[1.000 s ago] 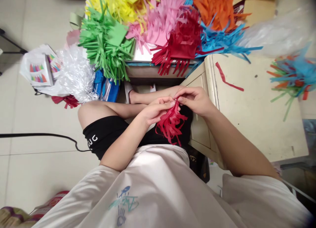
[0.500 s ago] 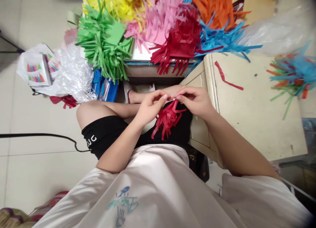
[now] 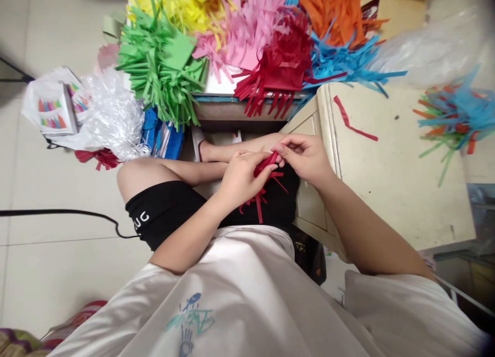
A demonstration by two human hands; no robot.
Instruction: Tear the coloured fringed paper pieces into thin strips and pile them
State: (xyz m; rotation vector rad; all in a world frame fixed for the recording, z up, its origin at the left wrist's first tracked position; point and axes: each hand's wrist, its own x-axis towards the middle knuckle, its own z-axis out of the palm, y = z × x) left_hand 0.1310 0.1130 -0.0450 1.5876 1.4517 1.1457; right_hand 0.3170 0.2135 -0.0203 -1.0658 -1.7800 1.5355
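Observation:
Over my lap, my left hand [image 3: 247,175] is closed round a red paper tassel [image 3: 266,163], its fingers wrapped about the rolled upper part. Loose fringe strips hang out below that hand over the black shorts. At the tassel's upper end, my right hand [image 3: 303,158] pinches the tip between thumb and fingers. Part of the tassel is hidden behind the left fingers. A single red strip [image 3: 353,122] lies on the cream cabinet top to the right of my hands.
Ahead stand piles of fringed paper: green [image 3: 162,68], yellow [image 3: 174,11], pink [image 3: 251,32], dark red [image 3: 282,63], orange [image 3: 332,14] and blue [image 3: 344,60]. Mixed tassels [image 3: 460,114] lie on the cream cabinet [image 3: 402,181]. White plastic string [image 3: 114,112] is at the left.
My left hand has slid down from the tip and wrapped round the tassel's upper part. The fringe is gathered and more covered. My right hand still pinches the top.

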